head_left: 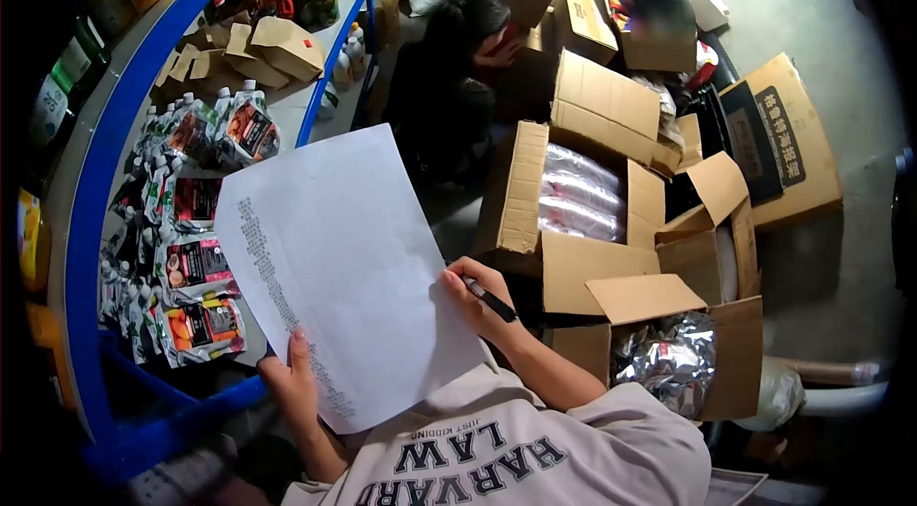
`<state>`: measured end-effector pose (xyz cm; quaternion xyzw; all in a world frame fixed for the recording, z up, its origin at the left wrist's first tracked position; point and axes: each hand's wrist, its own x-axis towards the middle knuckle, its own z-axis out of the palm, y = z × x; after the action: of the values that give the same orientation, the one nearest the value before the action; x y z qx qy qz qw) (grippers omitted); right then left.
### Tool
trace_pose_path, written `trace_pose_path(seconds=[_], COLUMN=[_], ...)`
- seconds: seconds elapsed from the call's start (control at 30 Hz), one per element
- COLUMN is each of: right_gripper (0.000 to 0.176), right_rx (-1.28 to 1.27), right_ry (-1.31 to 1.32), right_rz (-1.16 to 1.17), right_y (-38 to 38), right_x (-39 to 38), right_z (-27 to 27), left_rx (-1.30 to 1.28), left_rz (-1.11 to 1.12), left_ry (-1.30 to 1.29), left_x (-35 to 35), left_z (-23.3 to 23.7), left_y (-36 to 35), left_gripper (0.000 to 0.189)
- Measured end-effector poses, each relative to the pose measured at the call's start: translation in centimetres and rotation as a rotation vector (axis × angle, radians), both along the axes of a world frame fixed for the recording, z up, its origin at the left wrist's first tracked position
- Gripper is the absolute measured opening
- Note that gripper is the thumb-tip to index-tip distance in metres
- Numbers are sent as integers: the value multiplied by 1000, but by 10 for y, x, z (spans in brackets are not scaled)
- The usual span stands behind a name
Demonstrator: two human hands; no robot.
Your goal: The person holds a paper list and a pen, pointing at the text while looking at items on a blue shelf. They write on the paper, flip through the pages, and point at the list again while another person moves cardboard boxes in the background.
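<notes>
A large white sheet of paper (334,248) is tilted in front of my chest, with lines of small print along its left side. My left hand (291,387) pinches its lower left edge, thumb on top and the other fingers hidden behind. At the right edge, my right hand (478,296) is closed around a black pen (491,300) and touches the paper. Left of the sheet, spouted pouches (201,325) with dark labels lie in rows on a shelf.
A blue-framed shelf (91,220) with brown paper bags (277,48) and bottles stands on the left. Open cardboard boxes (597,277) crowd the right, one with silvery packs (578,191), another with crumpled foil (669,363). Ahead, a person in black (444,86) crouches beside boxes.
</notes>
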<state>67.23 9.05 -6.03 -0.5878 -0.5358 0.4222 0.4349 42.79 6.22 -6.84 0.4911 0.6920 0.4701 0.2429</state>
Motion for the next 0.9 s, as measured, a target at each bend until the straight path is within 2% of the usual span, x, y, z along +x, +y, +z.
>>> trace_pose_path(seconds=[0.1, 0.33, 0.57, 0.77, 0.9], right_gripper=[22, 20, 20, 22, 17], right_rx=[-64, -27, -124, -245, -132], right_ry=[-3, -134, -213, -6, 31], right_rz=[55, 65, 84, 139, 159], right_y=[11, 23, 28, 32, 38], right_x=[-16, -28, -36, -51, -59], right_z=[6, 7, -5, -24, -18], left_rx=[-109, -237, -275, -308, -277], left_rz=[42, -101, -188, -262, -256], left_ry=[-67, 67, 97, 4, -10], left_x=[-19, -35, -44, -54, -59], left_z=[0, 4, 0, -9, -9], left_y=[13, 44, 69, 86, 97], left_gripper=[36, 31, 30, 34, 37])
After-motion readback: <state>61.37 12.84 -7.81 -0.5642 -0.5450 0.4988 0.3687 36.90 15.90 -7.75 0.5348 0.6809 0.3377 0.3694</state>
